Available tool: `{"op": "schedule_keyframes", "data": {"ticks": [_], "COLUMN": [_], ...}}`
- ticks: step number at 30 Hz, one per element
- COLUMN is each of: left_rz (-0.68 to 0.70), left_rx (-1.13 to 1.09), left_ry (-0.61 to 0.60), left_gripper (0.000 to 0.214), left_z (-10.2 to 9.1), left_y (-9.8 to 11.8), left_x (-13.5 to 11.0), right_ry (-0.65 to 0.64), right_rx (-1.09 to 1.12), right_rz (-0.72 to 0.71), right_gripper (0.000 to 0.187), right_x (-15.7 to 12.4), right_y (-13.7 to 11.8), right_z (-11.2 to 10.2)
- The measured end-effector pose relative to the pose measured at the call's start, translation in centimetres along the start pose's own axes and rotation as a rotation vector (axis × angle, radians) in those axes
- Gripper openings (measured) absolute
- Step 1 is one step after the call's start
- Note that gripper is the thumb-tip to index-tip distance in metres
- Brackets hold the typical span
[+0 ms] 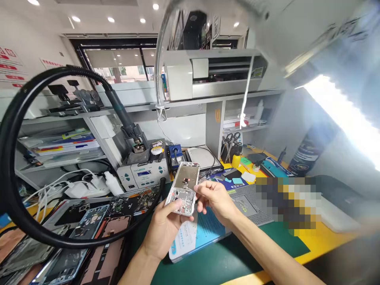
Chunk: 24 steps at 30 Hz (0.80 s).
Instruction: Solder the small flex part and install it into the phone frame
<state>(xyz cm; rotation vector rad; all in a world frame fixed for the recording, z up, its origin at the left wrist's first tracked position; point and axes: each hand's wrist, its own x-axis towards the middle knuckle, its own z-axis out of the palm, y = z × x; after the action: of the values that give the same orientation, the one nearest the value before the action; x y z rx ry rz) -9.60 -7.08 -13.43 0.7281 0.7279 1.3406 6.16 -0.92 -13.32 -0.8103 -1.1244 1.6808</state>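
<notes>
A silver-rimmed phone frame (185,178), its bare inside facing up, is tilted above the bench. My left hand (162,225) grips its lower end, with the thumb lying on the inner face and the fingers behind. At the frame's right edge is my right hand (215,200), its fingers curled and thumb and forefinger together in a pinch. What that pinch holds, if anything, I cannot make out. Under both hands lies a blue-and-white box (202,233) on the green mat (237,253).
Several dismantled phone housings (103,253) lie at the left. A thick black hose (8,158) loops in front of them. Behind stands a grey hot-air station (142,174). Scissors (230,144), a yellow bottle (236,160) and a perforated grey mat (252,202) are right. A bright lamp (341,114) hangs upper right.
</notes>
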Motion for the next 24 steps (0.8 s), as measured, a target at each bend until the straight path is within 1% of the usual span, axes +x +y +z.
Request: {"op": "schedule_keyframes", "data": {"ticks": [2,4,7,9,12,15,17,20,22,24], "left_rz": [0.029,0.030,-0.026,-0.081,-0.176,-0.253,-0.277,-0.257,-0.250,-0.264], "left_rx": [-0.007,-0.004,0.020,0.045,0.077,0.064,0.048,0.022,0.003,-0.017], "left_ry": [0.020,0.029,0.024,0.031,0.064,0.069,0.045,0.001,-0.024,-0.040], "left_gripper": [0.022,0.024,0.028,0.027,0.024,0.029,0.033,0.036,0.036,0.036], "left_z": [0.3,0.7,1.4,1.9,2.7,3.5,4.2,4.7,4.4,3.5], "left_y": [-0.1,-0.3,-1.0,-1.7,-2.6,-2.8,-2.6,-2.5,-2.9,-3.5], "left_x": [-0.2,-0.6,-1.1,-0.9,0.8,3.7,5.4,6.8,7.1,7.3], "right_ry": [0.063,0.128,0.226,0.279,0.317,0.314,0.318,0.372,0.407,0.406], "right_rx": [0.002,0.002,-0.004,-0.017,-0.081,-0.228,-0.373,-0.645,-0.837,-1.011], "right_rz": [-0.029,-0.056,-0.082,-0.089,-0.092,-0.132,-0.214,-0.437,-0.615,-0.768], "right_gripper": [0.036,0.037,0.037,0.035,0.031,0.033,0.037,0.032,0.024,0.021], "right_x": [-0.7,-2.0,-4.3,-5.7,-6.8,-6.7,-6.5,-6.5,-6.6,-6.5], "right_y": [-0.2,-0.2,0.2,0.5,0.6,0.2,-0.3,-0.9,-0.9,-0.4], "right_z": [0.6,1.1,1.3,0.9,-0.1,-1.5,-2.5,-4.0,-4.9,-5.4]}}
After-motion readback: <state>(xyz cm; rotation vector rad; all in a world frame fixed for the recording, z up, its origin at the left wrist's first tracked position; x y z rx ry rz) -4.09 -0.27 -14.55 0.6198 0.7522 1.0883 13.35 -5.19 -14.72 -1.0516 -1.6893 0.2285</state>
